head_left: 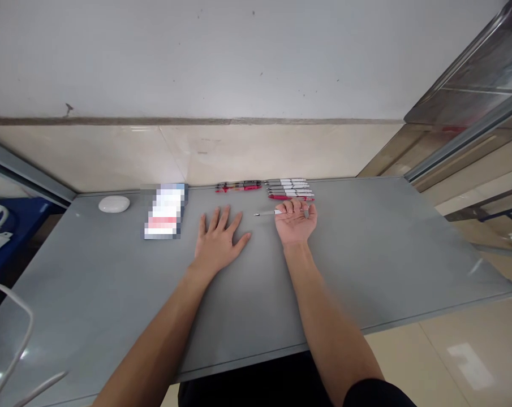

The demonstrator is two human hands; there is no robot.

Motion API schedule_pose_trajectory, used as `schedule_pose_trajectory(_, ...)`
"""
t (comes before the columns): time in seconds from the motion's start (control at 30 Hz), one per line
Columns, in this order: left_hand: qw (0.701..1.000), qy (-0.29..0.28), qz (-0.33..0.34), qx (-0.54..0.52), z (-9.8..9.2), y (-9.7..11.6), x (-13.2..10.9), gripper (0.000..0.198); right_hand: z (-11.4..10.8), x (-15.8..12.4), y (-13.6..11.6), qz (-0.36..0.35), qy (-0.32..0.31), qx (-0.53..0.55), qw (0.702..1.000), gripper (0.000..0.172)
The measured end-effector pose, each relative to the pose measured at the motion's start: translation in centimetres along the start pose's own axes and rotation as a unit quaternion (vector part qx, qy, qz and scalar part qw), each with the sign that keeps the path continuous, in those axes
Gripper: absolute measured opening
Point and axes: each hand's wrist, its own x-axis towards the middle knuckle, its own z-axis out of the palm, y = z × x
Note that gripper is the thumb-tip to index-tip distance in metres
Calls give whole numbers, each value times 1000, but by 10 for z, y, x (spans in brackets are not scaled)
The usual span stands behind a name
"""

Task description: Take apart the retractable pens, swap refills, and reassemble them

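My left hand (217,240) lies flat on the grey table, palm down with its fingers spread, and nothing is in it. To its right, my right hand (297,221) is turned palm up with its fingers curled over a white pen (264,213). The pen's metal tip points left toward my left hand; its other end is mostly hidden by the fingers. Just beyond the right hand, several white pens (287,185) lie side by side, with a red pen (281,197) nearest to me. Left of these is a group of dark and red pens (239,185).
A phone-like flat object (166,212), blurred out, lies left of my left hand. Farther left sits a white rounded object (114,204) like a mouse. The tiled wall (247,150) borders the grey table (387,243) at the back. A pale cable (22,316) curves at the lower left.
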Motion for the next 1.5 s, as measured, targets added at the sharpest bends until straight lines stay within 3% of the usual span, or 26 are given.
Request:
schedule_pose_trajectory(0.67, 1000, -17, -3, -3, -2, 0, 1, 65, 4, -1, 0, -3, 18, -40, 999, 19)
schedule_pose_trajectory(1.37, 1000, -14, -5, -3, -2, 0, 0, 65, 1, -1, -1, -7, -14, -31, 999, 22)
schedule_pose_trajectory(1.5, 1000, -14, -3, -3, -2, 1, 0, 64, 3, -2, -1, -13, 5, -36, 999, 21)
